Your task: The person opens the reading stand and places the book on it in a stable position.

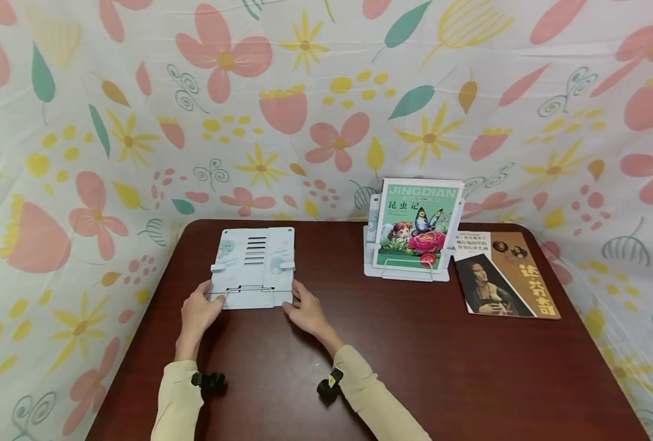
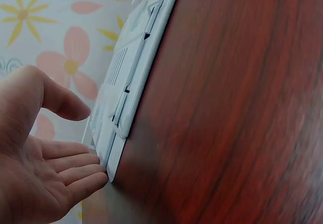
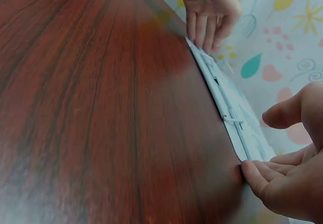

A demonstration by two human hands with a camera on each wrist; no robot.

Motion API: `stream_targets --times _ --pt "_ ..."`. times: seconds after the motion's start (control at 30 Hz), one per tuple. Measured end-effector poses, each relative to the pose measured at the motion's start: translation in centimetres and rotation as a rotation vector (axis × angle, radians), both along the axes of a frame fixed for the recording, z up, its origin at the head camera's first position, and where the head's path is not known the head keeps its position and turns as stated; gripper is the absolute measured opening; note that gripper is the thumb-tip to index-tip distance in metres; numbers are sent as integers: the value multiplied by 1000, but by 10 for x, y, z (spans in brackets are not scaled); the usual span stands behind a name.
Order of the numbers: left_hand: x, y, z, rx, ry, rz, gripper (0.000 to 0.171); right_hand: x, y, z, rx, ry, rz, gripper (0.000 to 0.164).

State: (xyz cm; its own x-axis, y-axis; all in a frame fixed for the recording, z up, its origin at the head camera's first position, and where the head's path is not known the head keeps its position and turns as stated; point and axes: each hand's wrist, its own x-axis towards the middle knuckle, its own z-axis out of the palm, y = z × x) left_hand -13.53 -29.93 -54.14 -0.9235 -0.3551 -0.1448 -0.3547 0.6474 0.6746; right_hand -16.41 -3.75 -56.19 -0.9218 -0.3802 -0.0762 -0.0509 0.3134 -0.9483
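Observation:
A pale blue-white book stand [image 1: 256, 260] lies folded flat on the table, with slots in its plate and a wire ledge along its near part. My left hand [image 1: 198, 309] is at its near left corner. In the left wrist view, the straight fingers [image 2: 81, 176] of that hand meet the stand's edge, the thumb raised apart. At the near right corner is my right hand [image 1: 307, 311]. Its fingertips [image 3: 251, 171] touch the edge in the right wrist view, and its thumb also stays off the plate.
Toward the back right, a second book stand [image 1: 372, 269] stands upright and bears a green-covered book [image 1: 409, 229]. Beside it a brown book with a portrait [image 1: 505, 275] lies flat on the dark wood table [image 1: 415, 355]. A flowered cloth [image 1: 337, 79] hangs behind the table and at its sides.

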Motion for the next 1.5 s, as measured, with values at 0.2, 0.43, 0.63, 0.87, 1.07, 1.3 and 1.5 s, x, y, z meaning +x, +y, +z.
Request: stream_targets --times 0.2,0.43,0.63,0.87,1.07,1.3,1.5 --pt "-5 15 -3 -34 10 -55 64 3 16 5 22 0 -39 65" --pt "-11 36 -9 -62 36 -108 64 5 35 8 89 6 -91 67" --pt "-17 57 -12 -80 50 -149 62 6 53 8 147 37 -144 66" --pt "-19 81 -10 -99 77 -189 58 8 77 10 198 71 -201 63" --pt "-17 97 -10 -92 107 -207 54 9 93 15 267 92 -245 58" --pt "-17 115 -9 -62 136 -239 50 13 111 23 337 111 -300 49" --pt "-11 121 -9 -44 165 -254 47 16 124 26 321 110 -318 45"
